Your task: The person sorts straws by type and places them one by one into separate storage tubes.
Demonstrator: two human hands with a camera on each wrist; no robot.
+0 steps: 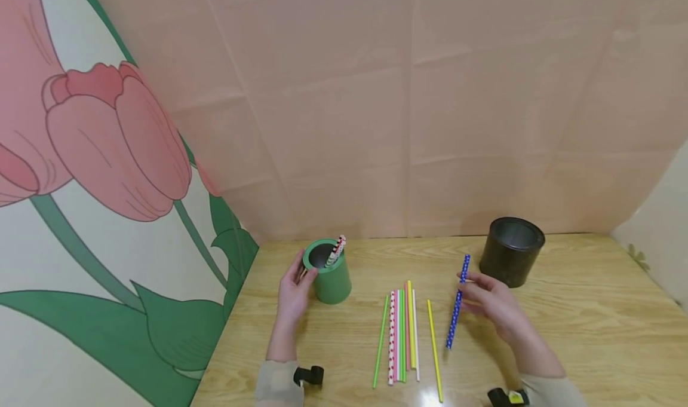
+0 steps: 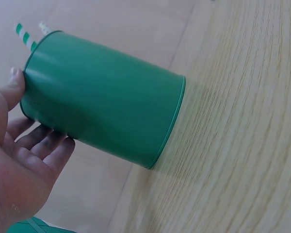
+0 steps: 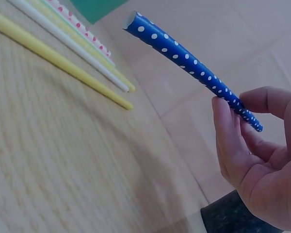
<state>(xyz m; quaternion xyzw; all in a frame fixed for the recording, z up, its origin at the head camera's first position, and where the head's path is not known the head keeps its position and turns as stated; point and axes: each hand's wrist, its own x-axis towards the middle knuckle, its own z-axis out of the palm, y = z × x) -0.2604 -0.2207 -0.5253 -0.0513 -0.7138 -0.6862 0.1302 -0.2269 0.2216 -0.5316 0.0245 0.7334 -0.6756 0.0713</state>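
A green cylindrical cup (image 1: 333, 284) stands on the table with several patterned paper straws (image 1: 336, 251) leaning out of it. My left hand (image 1: 293, 298) holds that cup near its rim, thumb on one side and fingers along the other. In the left wrist view, a green-striped straw (image 2: 25, 36) sticks out past the rim. My right hand (image 1: 497, 304) pinches a blue paper straw (image 1: 456, 314) with white dots between thumb and fingers. This straw is raised over the table and slants, as the right wrist view also shows.
Between the hands lies a row of several straws, including a red-dotted one (image 1: 391, 341), a light green one (image 1: 380, 342) and a yellow one (image 1: 435, 350). A black cylindrical container (image 1: 507, 262) stands behind my right hand. Pinkish sheeting (image 1: 344, 126) hangs along the table's back edge.
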